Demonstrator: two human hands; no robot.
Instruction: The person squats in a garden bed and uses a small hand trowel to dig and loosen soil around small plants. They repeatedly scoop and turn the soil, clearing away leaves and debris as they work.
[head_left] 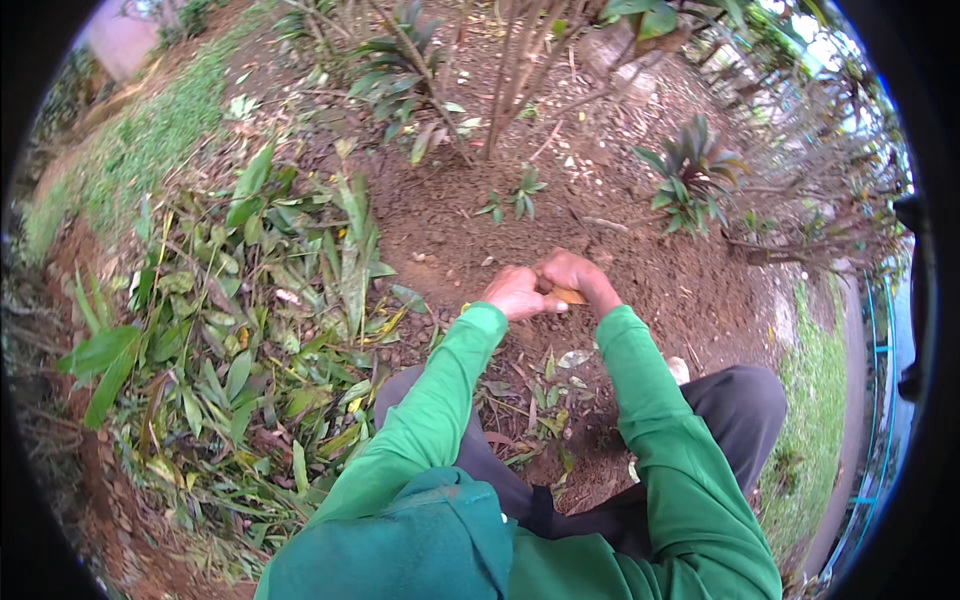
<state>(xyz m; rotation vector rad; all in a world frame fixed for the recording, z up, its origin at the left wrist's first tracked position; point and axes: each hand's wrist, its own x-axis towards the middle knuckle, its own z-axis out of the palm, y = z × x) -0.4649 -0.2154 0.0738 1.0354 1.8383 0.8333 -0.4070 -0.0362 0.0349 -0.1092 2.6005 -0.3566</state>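
Observation:
My left hand (517, 293) and my right hand (574, 274) meet just above bare brown soil, close together in front of my knees. The left one has curled fingers, with its thumb pointing toward the right one. Bent at the wrist, my right hand is closed with its knuckles up. A small orange-brown piece (569, 297) shows beneath the right hand, by the left thumb; whether it is a dry leaf or part of a tool I cannot tell. Whatever lies inside the fingers is hidden. Below the hands a pale leaf (574, 358) rests on the ground.
A broad heap of cut leaves (240, 350) covers the left side. Small seedlings (515, 197) stand ahead in the soil, a dark-leaved plant (692, 175) to their right. Thin shrub stems (510, 90) rise at the back. Grass (805, 430) and a fence (880, 400) border the right.

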